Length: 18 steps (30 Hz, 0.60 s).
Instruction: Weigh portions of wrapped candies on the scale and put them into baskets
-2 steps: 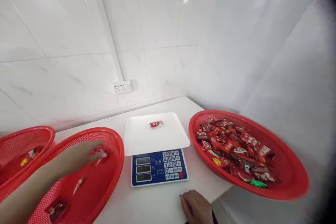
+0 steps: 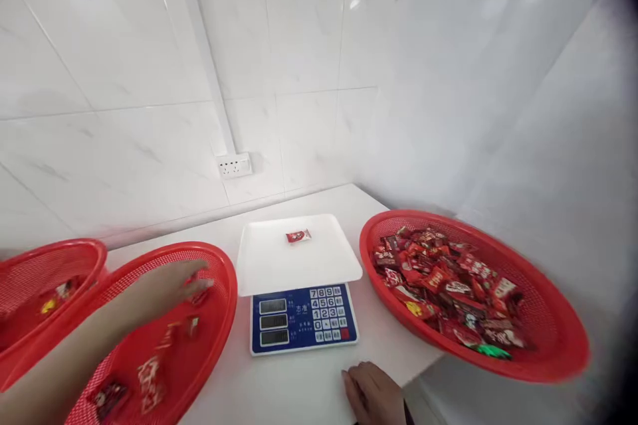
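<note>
My left hand [image 2: 172, 285] reaches over the nearer left red basket [image 2: 226, 285], fingers stretched and apart. Just below the fingertips is a small wrapped candy [image 2: 198, 299]. Lower in that basket lie a red-and-white wrapped candy [image 2: 149, 382], blurred by motion, and a dark-wrapped one [image 2: 108, 400]. My right hand [image 2: 376, 395] rests on the table's front edge, its fingers curled in, with nothing visible in them. Ahead of it stands a digital scale [image 2: 304, 319], whose white tray [image 2: 294, 269] bears one red-and-white wrapped candy [image 2: 298, 236].
To the right, a large red basket [image 2: 558, 345] holds a heap of wrapped candies [image 2: 448, 285] and reaches past the table edge. Another red basket [image 2: 94, 252] at the far left has a few candies. A socket [image 2: 234, 165] is on the tiled wall behind.
Several candies have dropped from under my left hand and spread lower in the basket. That hand has shifted slightly right; my right hand stays in place.
</note>
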Motion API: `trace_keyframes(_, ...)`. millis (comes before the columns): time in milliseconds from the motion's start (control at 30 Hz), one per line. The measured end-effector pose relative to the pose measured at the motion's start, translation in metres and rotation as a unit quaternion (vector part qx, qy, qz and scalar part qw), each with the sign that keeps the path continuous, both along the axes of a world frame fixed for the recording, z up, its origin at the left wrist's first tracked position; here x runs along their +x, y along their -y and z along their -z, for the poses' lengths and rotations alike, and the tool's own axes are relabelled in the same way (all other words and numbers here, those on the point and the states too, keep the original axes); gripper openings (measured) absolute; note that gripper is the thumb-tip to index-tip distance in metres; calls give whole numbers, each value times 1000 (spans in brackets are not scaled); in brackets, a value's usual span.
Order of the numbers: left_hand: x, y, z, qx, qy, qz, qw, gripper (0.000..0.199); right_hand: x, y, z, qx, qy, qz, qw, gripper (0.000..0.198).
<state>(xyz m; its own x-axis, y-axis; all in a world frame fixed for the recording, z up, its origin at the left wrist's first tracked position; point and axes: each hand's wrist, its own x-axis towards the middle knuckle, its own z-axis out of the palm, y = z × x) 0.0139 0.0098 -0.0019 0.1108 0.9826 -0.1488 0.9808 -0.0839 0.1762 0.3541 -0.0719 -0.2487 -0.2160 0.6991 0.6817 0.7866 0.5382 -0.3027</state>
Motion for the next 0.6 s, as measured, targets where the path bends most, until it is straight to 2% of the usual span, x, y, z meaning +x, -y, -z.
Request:
trace_keyframes(100, 31, -24, 9, 37, 20, 70, 997, 40, 1, 2, -1, -9, 4, -3, 1000, 29)
trace_keyframes(167, 60, -47, 20, 53, 39, 145, 987, 37, 0, 2, -3, -12, 2, 0, 1000, 29)
trace_keyframes(267, 106, -85, 42, 65, 41, 177, 981, 33, -2, 1, -5, -9, 1, 4, 1000, 28)
trace_keyframes(367, 139, -115, 62, 64, 25, 182, 981, 27, -4, 1, -3, 17, -6, 8, 1000, 30)
trace_keyframes(467, 154, -129, 71, 68, 7, 174, 982, 26, -5, -1, 0, 29, -15, 19, 999, 32)
trace_keyframes(600, 150, -124, 65, 90, 15, 167, 982, 21, -5, -3, 3, 36, -17, 27, 999, 33)
